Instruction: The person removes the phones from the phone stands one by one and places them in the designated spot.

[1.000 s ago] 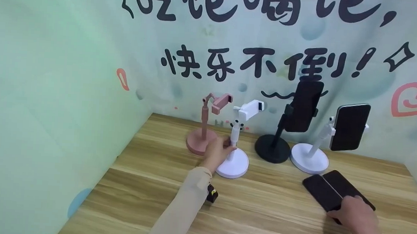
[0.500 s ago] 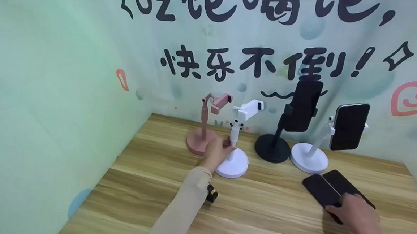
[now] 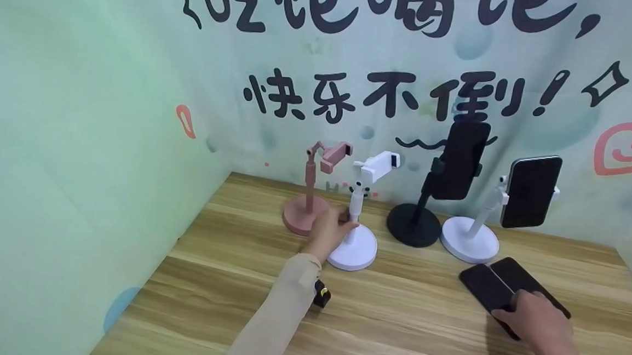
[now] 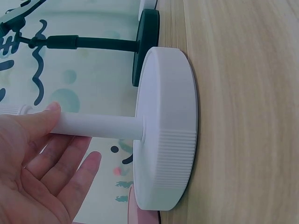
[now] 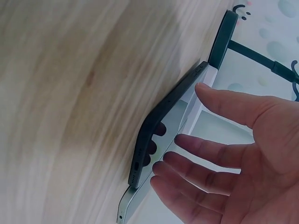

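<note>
My left hand [image 3: 328,233] holds the pole of a white phone stand [image 3: 356,252] between thumb and fingers, just above its round base. In the left wrist view the thumb of the left hand [image 4: 37,172] lies along the stand's pole [image 4: 103,125]; the other fingers reach behind and below it. The stand's clamp [image 3: 379,167] holds no phone. My right hand [image 3: 542,322] hovers over two dark phones lying side by side, the left phone [image 3: 486,286] and the right phone [image 3: 526,279]. The right wrist view shows its fingers spread loosely, reflected in the black phone's screen [image 5: 175,114].
Left of the held stand is a pink phone stand [image 3: 310,177] with an unfilled clamp. A black stand [image 3: 413,225] and another white stand [image 3: 469,240] each carry an upright phone. A small black item [image 3: 321,294] with a yellow mark shows by the left sleeve. Printed cloth [image 3: 218,73] encloses the tabletop.
My right hand has shifted slightly to the left and up over the phones. The left hand and the stand it holds stay in place.
</note>
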`<state>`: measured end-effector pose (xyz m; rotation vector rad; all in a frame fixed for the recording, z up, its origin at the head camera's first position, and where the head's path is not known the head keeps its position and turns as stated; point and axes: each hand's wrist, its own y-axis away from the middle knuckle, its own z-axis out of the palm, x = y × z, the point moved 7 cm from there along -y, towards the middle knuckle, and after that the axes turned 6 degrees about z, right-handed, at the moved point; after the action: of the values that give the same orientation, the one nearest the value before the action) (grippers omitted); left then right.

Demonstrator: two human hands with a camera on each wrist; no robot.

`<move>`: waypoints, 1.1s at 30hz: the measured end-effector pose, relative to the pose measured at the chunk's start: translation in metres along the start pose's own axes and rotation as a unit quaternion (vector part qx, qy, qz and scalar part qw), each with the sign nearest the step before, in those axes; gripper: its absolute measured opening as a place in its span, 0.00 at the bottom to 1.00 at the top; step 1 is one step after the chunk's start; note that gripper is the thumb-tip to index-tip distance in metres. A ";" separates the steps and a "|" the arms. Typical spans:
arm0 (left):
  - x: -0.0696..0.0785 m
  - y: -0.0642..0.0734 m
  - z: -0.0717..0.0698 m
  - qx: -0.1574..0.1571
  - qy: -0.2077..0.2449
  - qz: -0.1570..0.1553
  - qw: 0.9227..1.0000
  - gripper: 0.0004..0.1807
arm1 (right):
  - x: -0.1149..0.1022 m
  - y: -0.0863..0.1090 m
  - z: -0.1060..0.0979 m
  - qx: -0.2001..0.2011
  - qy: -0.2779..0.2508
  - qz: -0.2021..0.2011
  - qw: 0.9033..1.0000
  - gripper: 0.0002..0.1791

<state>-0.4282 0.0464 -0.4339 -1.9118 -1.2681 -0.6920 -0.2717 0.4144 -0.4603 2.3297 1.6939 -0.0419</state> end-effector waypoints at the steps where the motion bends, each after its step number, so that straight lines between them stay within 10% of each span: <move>1: 0.000 0.000 0.000 0.000 0.000 0.000 1.000 0.14 | 0.000 0.000 0.000 0.001 0.000 -0.001 1.000 0.29; 33: 0.001 0.001 0.001 0.001 0.001 0.000 1.000 0.13 | -0.017 0.007 -0.002 0.037 -0.012 -0.040 0.998 0.27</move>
<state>-0.4270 0.0472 -0.4336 -1.9084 -1.2664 -0.6917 -0.2713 0.3967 -0.4542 2.3020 1.8039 -0.1490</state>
